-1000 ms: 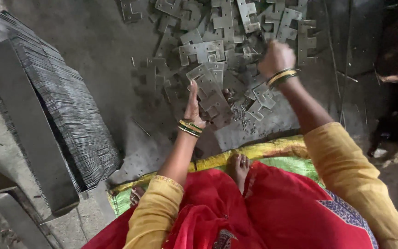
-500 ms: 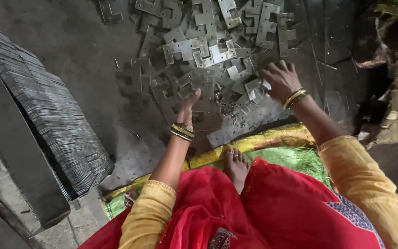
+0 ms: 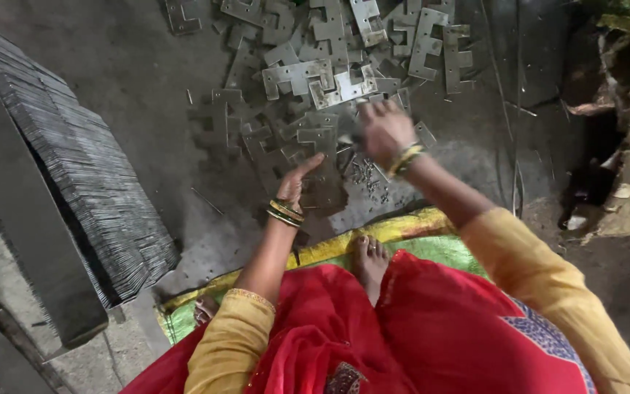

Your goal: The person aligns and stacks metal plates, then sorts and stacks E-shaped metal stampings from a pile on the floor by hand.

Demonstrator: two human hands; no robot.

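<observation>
1. The plates are strewn in a loose heap on the floor, just ahead of both hands.
2. The left hand is laid flat on the heap, fingers spread, nothing gripped.
3. The right hand is blurred over the plates; whether anything is clasped cannot be told.
4. The plates are judged thin, stiff, light and sharp-edged, best pinched singly by a flat edge.
5. A stacked row is seen at left.

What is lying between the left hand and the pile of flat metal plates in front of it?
Nothing visible. The left hand already rests on the near edge of the metal plates, fingers flat. The right hand is also over them, blurred.
</observation>
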